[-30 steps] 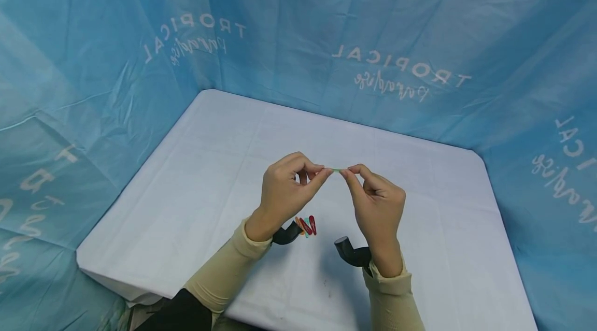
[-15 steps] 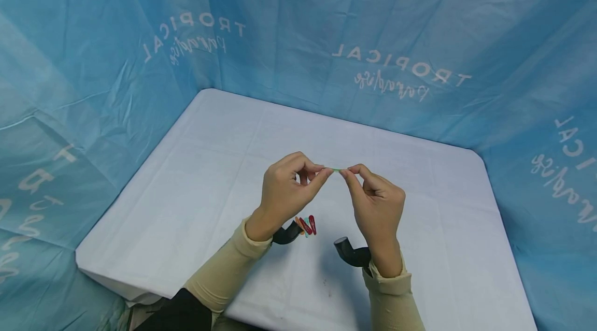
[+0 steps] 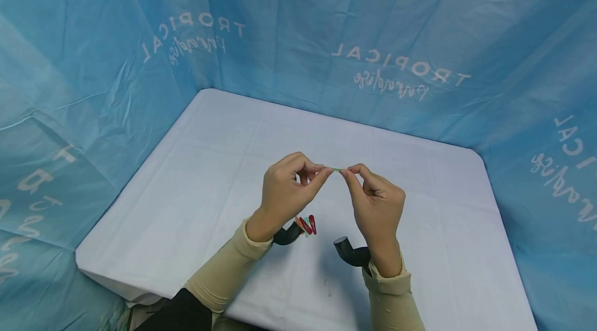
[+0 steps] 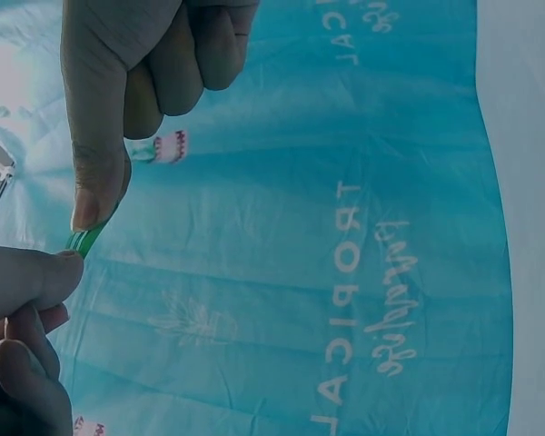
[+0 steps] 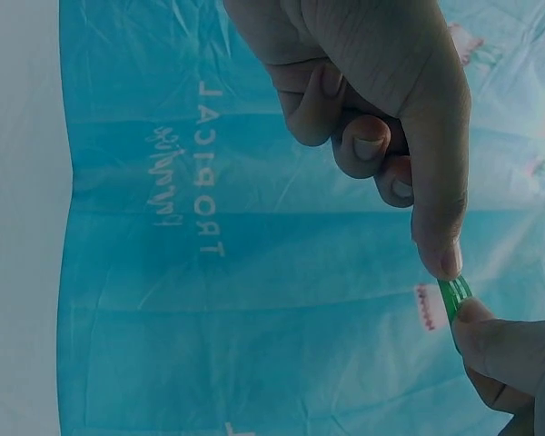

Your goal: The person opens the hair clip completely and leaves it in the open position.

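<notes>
A small green snap hair clip (image 3: 336, 169) is stretched between my two hands, raised over the table. My left hand (image 3: 285, 188) pinches one end between thumb and forefinger, and my right hand (image 3: 381, 205) pinches the other end the same way. In the right wrist view, the slotted middle of the green clip (image 5: 455, 294) shows between the two thumbs, its ends hidden under the fingertips. The left wrist view has only a short piece of that clip (image 4: 88, 241) showing. Several more hair clips, red, orange and teal, lie below, among them a red clip (image 3: 312, 225).
A white cloth covers the table (image 3: 210, 155). Blue printed curtains (image 3: 298, 36) hang around its back and sides. A black curved wrist mount (image 3: 288, 233) on the left wrist partly overlaps the clip pile, and another black mount (image 3: 352, 253) sits on the right wrist.
</notes>
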Available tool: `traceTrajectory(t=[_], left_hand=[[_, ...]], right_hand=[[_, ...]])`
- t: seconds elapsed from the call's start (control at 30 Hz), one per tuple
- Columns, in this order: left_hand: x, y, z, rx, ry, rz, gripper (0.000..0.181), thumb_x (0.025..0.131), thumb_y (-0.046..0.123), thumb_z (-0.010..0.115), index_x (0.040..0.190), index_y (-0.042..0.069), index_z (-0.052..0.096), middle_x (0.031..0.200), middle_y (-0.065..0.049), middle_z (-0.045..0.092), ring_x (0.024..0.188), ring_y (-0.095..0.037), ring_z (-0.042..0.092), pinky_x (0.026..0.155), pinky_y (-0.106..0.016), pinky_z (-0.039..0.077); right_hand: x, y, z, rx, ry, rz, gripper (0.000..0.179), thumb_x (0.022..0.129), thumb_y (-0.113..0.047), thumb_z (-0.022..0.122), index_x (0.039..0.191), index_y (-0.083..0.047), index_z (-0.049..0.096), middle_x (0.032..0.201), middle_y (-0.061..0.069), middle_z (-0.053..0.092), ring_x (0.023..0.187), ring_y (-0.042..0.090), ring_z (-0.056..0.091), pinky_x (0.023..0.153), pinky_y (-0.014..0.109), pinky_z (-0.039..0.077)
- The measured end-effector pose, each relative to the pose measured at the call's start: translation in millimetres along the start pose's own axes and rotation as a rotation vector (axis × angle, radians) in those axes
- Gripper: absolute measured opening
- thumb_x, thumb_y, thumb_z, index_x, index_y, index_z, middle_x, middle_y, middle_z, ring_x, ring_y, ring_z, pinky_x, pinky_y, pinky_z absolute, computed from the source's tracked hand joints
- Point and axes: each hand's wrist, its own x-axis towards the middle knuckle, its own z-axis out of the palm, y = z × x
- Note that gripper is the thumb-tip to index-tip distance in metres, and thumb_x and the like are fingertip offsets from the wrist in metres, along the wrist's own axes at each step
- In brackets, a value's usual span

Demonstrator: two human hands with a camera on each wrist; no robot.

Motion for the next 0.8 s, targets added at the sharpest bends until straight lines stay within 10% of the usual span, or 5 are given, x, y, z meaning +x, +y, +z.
traceTrajectory(t=[0.8], left_hand=[[-5.7, 3.1, -11.9, 0.062, -0.028, -0.025, 0.017, 0.08, 0.031, 0.077, 0.071, 0.019, 0.069, 0.063, 0.011, 0.057, 0.056, 0.001, 0.048, 0.049, -0.017, 0.04]], right_hand=[[-16.0, 29.8, 10.3, -0.006, -0.001, -0.07, 0.004, 0.078, -0.011, 0.079, 0.078, -0.009, 0.076, 0.046, -0.01, 0.024, 0.043, 0.003, 0.017, 0.041, 0.02, 0.014]])
